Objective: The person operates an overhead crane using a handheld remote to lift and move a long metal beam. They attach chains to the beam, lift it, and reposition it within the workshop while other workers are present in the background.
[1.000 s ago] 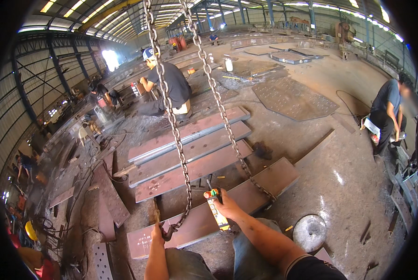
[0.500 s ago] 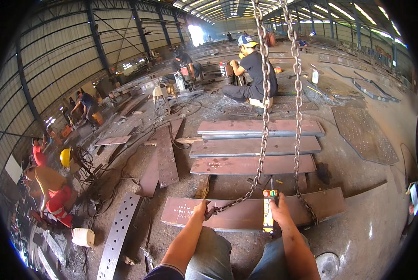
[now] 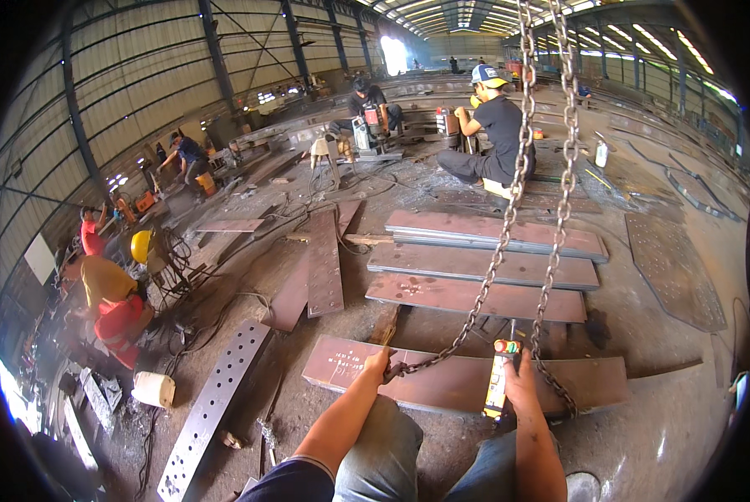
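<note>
The view has swung left, right grip closed round the remote, long axis pointing up-view, left grip round chain.

The place is a large, long industrial hall. On the left stands a high wall of pale corrugated panels, which dark steel columns and thin horizontal rails divide into sections; the lines look curved near the rim. Towards the far end there is a very bright opening, with bluish haze beside it. The roof is dark, with rows of bright strips. The floor is brownish grey, dusty and stained, with some whitish marks at lower right.
</note>
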Demonstrator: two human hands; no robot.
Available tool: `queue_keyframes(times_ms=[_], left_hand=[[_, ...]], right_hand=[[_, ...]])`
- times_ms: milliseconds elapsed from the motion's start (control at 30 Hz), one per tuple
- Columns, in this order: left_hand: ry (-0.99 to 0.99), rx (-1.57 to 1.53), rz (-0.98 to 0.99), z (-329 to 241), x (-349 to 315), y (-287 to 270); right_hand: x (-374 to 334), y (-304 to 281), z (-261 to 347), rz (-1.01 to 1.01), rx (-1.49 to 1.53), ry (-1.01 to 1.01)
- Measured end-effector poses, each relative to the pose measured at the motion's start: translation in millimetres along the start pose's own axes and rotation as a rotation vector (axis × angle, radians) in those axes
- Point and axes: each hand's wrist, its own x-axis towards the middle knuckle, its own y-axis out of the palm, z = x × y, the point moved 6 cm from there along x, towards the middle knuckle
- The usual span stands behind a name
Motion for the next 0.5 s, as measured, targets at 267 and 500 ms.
queue_keyframes(times_ms=[267,500], left_hand=[[-0.048,-0.032,-0.040,-6.2,-13.0,0.2],[0.016,-0.002,-0.012,-10.5,-20.7,5.5]], right_hand=[[-14.4,-3.3,32.4,-0.024,-0.007,-0.045],[-20.2,-7.9,37.1,-0.050,-0.073,-0.072]])
